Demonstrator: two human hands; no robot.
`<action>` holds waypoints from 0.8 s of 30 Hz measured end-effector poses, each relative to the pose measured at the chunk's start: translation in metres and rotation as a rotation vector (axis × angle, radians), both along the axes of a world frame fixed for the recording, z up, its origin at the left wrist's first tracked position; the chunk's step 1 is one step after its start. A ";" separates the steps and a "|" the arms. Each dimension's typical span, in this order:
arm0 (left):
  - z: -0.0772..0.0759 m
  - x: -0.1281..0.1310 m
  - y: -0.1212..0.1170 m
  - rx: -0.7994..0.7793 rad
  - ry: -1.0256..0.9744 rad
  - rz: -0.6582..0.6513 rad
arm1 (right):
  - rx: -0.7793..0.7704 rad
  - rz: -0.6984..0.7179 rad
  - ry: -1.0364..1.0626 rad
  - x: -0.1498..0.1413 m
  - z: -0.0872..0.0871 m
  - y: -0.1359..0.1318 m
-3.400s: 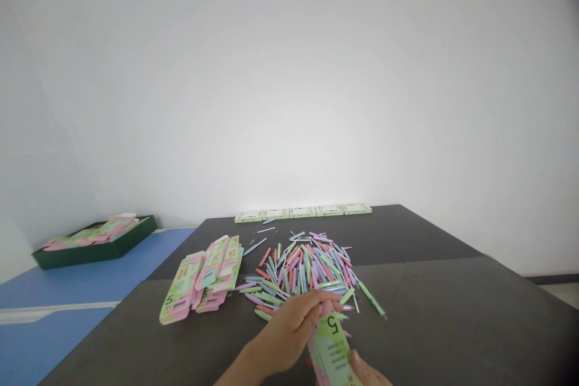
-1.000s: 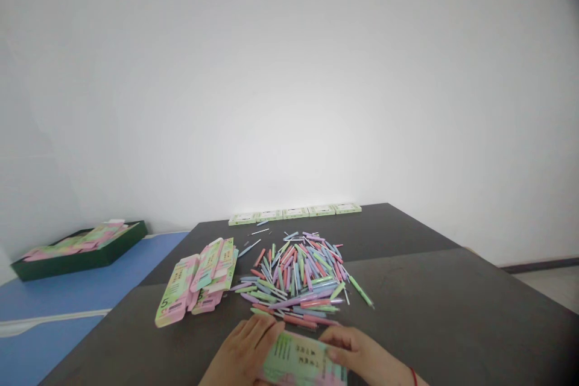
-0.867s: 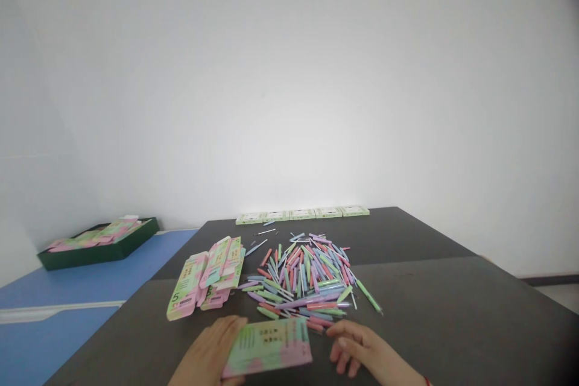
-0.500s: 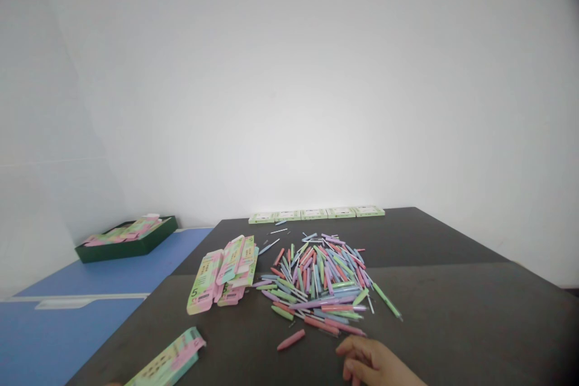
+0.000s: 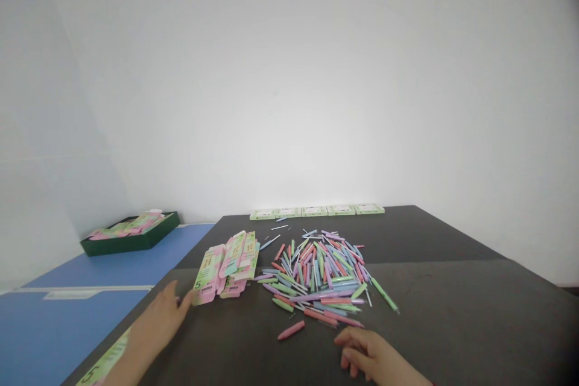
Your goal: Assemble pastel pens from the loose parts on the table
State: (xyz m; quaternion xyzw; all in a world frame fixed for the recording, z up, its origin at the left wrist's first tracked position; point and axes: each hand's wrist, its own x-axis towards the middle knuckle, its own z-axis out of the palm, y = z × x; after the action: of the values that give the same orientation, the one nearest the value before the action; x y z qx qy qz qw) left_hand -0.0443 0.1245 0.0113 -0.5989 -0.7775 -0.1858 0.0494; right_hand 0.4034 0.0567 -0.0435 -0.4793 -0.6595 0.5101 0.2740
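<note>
My left hand reaches forward with its fingers stretched out and holds nothing. Its fingertips are at the near end of a loose stack of pink-and-green flat boxes. One more such box lies beside my left forearm at the table's near left edge. My right hand rests on the dark table with fingers loosely bent and apart, holding nothing. It lies just in front of a pile of pastel pens. A single pink pen lies apart from the pile, between my hands.
A row of pale green boxes lines the table's far edge. To the left is a lower blue table with a dark green tray holding several boxes. A white wall stands behind.
My left hand carried the box from the middle to the table's near left edge, let it go and reached out to the stack. My right hand let go and rests on the table.
</note>
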 end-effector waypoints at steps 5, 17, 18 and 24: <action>0.005 0.066 0.034 -0.078 0.082 -0.014 | 0.002 0.001 0.021 0.002 0.001 -0.001; 0.040 0.093 -0.027 0.200 -0.227 -0.299 | 0.063 -0.058 0.183 -0.006 -0.008 0.002; 0.040 0.109 -0.035 0.143 -0.404 -0.434 | 0.082 -0.068 0.250 -0.007 -0.007 0.001; 0.013 0.203 -0.052 -0.544 -1.603 -0.741 | 0.149 -0.273 0.639 -0.002 0.010 0.000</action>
State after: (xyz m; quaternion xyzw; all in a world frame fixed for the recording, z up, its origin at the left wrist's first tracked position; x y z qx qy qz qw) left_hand 0.1584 0.0728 0.0238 -0.4926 -0.3549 -0.3597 -0.7086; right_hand 0.4015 0.0567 -0.0339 -0.3581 -0.5057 0.5434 0.5663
